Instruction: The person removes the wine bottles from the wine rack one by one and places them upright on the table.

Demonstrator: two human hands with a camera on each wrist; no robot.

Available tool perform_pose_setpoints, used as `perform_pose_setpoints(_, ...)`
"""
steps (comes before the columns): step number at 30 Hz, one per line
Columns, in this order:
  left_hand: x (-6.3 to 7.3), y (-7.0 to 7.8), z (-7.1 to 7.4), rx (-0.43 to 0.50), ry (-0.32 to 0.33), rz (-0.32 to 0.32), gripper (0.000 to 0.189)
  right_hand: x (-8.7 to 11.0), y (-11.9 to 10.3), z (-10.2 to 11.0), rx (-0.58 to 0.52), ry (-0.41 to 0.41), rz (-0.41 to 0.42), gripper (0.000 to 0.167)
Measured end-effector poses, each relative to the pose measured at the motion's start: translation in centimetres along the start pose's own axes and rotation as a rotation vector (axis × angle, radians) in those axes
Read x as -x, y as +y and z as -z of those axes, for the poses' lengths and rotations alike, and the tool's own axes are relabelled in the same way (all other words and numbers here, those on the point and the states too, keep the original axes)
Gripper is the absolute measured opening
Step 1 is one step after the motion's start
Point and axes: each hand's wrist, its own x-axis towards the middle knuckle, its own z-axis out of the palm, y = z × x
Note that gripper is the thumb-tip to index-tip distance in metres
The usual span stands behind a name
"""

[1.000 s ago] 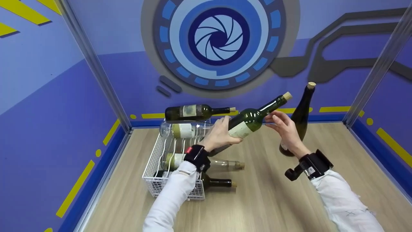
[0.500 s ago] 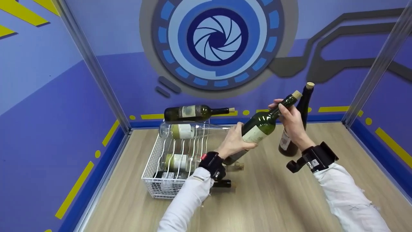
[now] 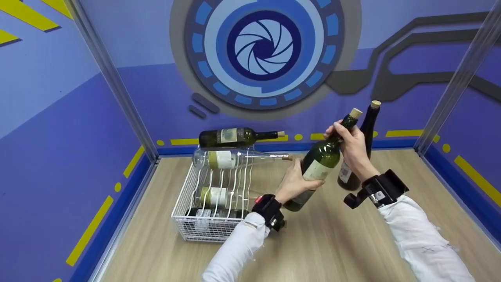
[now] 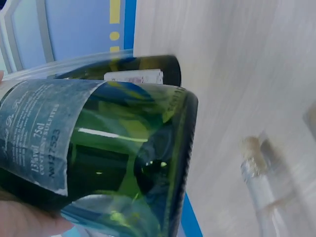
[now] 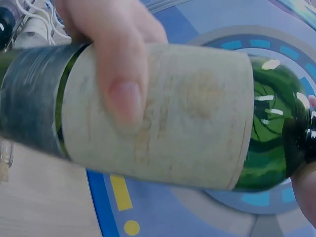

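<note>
A green wine bottle (image 3: pixel 327 154) with a cork and a pale label is held tilted above the table, neck up and to the right. My left hand (image 3: pixel 295 182) grips its lower body; in the right wrist view the left thumb (image 5: pixel 126 94) lies across the label (image 5: pixel 197 113). Around the neck, just below the cork (image 3: pixel 355 113), curl the fingers of my right hand (image 3: pixel 354 149). The bottle's base (image 4: pixel 148 163) fills much of the left wrist view. Close behind the right hand stands a dark corked bottle (image 3: pixel 371 121), partly hidden.
On the left stands a white wire basket rack (image 3: pixel 180 203). Lying in it are a dark green bottle (image 3: pixel 231 135) at the back, two clear bottles (image 3: pixel 225 159) and a dark bottle (image 3: pixel 203 213) at the front. A printed wall (image 3: pixel 156 102) bounds the wooden table (image 3: pixel 313 250).
The green bottle has moved right, away from the rack, and tipped more upright. My right hand, earlier apart from it, has taken hold of its neck. The left hand has travelled right with it.
</note>
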Motion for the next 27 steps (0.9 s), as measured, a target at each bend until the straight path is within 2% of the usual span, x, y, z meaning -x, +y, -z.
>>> perform_pose_setpoints(3,0.3,0.1,-0.5,0.024,-0.007,0.038,0.065,0.0,0.0,-0.3,0.011,0.038,-0.027,0.011)
perform_pose_setpoints(8,0.5,0.3,-0.9,-0.007,-0.014,0.084,0.065,0.1,0.0,-0.6,0.025,0.051,-0.041,0.015)
perform_pose_setpoints(15,0.9,-0.1,-1.5,-0.041,-0.021,0.106,0.067,0.4,0.3,-0.8,0.122,-0.018,-0.004,0.007)
perform_pose_setpoints(19,1.1,-0.2,-1.8,-0.016,-0.045,0.128,0.069,0.6,0.3,-0.9,0.167,-0.05,0.006,0.006)
perform_pose_setpoints(27,1.0,0.0,-1.9,0.053,-0.092,0.126,0.071,0.8,0.2,-1.1,0.225,-0.094,0.031,0.006)
